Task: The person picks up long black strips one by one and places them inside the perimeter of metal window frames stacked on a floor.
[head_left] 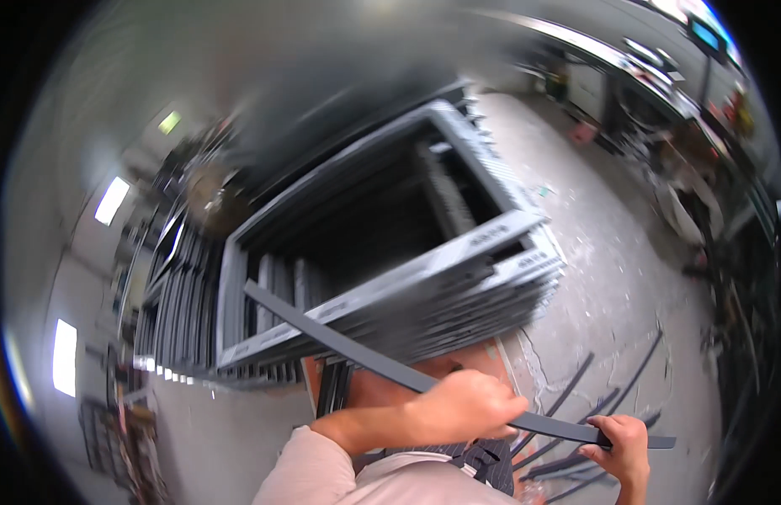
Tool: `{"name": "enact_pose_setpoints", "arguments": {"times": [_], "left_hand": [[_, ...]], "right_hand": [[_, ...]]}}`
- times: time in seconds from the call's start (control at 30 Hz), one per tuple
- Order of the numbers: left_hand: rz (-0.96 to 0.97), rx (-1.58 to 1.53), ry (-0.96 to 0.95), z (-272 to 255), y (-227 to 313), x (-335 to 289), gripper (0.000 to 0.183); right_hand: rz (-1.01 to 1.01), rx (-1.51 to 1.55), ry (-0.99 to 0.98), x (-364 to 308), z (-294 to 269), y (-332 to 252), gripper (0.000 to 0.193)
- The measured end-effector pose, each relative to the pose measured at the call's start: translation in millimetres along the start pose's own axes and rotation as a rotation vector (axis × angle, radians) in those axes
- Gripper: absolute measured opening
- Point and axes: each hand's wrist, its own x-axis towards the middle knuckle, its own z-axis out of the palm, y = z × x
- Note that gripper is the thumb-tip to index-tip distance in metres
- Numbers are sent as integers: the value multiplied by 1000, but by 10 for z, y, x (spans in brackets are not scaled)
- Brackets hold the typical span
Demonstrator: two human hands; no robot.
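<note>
A long, flat, dark grey strip [348,346] runs aslant in front of my body. Its far left end lies over the corner of the top window frame [357,303] of a tall stack. My left hand [470,406] is wrapped around the strip's middle part. Close to the right end, my right hand [622,446] grips the same strip, fingers curled over it, with a short piece sticking out beyond. I cannot tell whether the strip touches the frame or only passes above it.
Several dark strips [567,385] lie on the floor at the right. An orange-red board [483,358] shows under the stack. More frames [176,295] stand upright on the left. A long workbench [592,50] with tools and clutter runs along the far right.
</note>
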Motion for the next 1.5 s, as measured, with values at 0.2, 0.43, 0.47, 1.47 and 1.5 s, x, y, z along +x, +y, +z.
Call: {"name": "enact_pose_setpoints", "arguments": {"times": [0.2,0.43,0.47,1.47,1.5], "left_hand": [[-272,259,296,-494,-760,-963,45],[-580,269,599,-646,-1775,-1924,65],[-629,225,585,-610,-1898,-2060,63],[-1331,130,694,-185,-2707,-2741,38],[-1375,97,673,-205,-2737,-2690,39]], "right_hand": [[-216,-124,-53,1388,22,-795,47],[-420,-232,-132,2799,299,-1473,44],[-480,-275,-134,2981,406,-1567,43],[-734,-23,-486,4460,1604,-1586,35],[-727,2,-432,4440,1649,-1531,34]]}}
